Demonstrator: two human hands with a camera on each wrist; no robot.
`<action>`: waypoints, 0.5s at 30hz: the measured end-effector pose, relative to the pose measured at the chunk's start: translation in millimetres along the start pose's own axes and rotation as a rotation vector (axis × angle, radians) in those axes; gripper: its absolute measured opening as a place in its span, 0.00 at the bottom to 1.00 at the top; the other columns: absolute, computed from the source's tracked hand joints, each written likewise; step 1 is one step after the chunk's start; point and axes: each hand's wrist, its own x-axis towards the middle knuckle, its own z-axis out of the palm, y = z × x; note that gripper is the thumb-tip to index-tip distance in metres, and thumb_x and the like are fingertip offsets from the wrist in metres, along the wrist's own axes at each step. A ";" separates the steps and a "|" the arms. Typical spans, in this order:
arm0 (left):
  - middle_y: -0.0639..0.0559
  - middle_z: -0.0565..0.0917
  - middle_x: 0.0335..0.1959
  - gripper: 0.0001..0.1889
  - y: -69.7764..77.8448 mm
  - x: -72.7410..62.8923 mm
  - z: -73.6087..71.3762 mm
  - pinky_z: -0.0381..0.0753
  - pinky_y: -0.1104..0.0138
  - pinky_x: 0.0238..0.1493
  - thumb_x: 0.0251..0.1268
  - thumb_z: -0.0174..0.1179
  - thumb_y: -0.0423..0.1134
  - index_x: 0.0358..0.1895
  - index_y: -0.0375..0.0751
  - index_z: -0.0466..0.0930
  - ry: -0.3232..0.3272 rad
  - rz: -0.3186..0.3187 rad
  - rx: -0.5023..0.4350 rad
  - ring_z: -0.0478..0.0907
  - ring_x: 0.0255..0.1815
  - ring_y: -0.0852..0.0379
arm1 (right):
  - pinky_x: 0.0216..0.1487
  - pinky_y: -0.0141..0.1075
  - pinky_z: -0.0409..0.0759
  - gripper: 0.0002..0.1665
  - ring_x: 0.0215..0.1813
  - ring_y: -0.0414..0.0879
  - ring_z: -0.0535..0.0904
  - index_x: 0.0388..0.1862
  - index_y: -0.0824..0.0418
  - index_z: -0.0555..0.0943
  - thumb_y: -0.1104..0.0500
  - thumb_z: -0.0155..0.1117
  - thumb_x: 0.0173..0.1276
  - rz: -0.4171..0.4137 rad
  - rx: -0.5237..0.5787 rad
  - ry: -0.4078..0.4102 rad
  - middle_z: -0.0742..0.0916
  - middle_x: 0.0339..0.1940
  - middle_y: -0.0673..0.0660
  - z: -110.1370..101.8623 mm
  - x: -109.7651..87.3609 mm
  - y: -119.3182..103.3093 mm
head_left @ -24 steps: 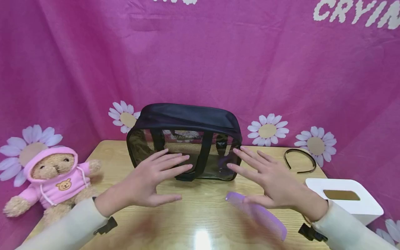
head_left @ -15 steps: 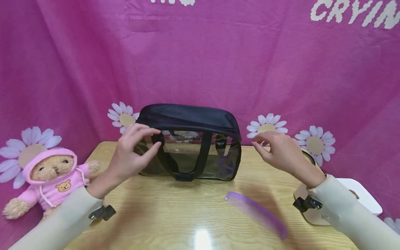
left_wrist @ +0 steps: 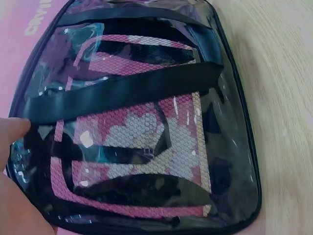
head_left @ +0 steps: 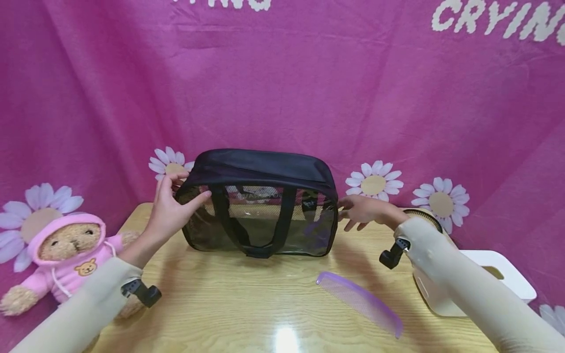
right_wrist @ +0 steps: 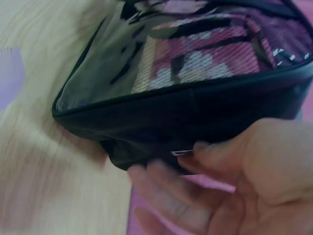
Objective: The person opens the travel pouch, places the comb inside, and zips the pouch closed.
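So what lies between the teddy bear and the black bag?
The person's left hand, at the near end of the black bag, with some wooden tabletop between that hand and the teddy bear. The head view shows this.

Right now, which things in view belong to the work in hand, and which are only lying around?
Likely in the work:
black see-through bag, left grip on one end, right grip at the other

Likely just lying about:
purple comb, in front of the bag
pink-hooded teddy bear
dark headband, partly hidden
white box, partly hidden
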 end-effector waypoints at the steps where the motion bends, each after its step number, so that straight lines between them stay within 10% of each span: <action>1: 0.45 0.71 0.51 0.35 -1.6 -0.1 0.2 0.64 0.71 0.52 0.57 0.76 0.40 0.65 0.34 0.70 -0.003 -0.038 -0.022 0.65 0.50 0.61 | 0.42 0.42 0.86 0.28 0.54 0.60 0.88 0.74 0.71 0.66 0.60 0.50 0.81 0.006 0.017 -0.015 0.81 0.65 0.74 0.6 2.6 1.0; 15: 0.64 0.82 0.37 0.13 -30.5 -5.3 0.2 0.79 0.82 0.41 0.59 0.70 0.23 0.43 0.40 0.79 0.138 -0.113 -0.435 0.79 0.36 0.69 | 0.45 0.43 0.86 0.12 0.47 0.50 0.91 0.48 0.64 0.81 0.58 0.54 0.80 0.041 0.050 -0.027 0.92 0.39 0.53 -6.0 9.7 13.8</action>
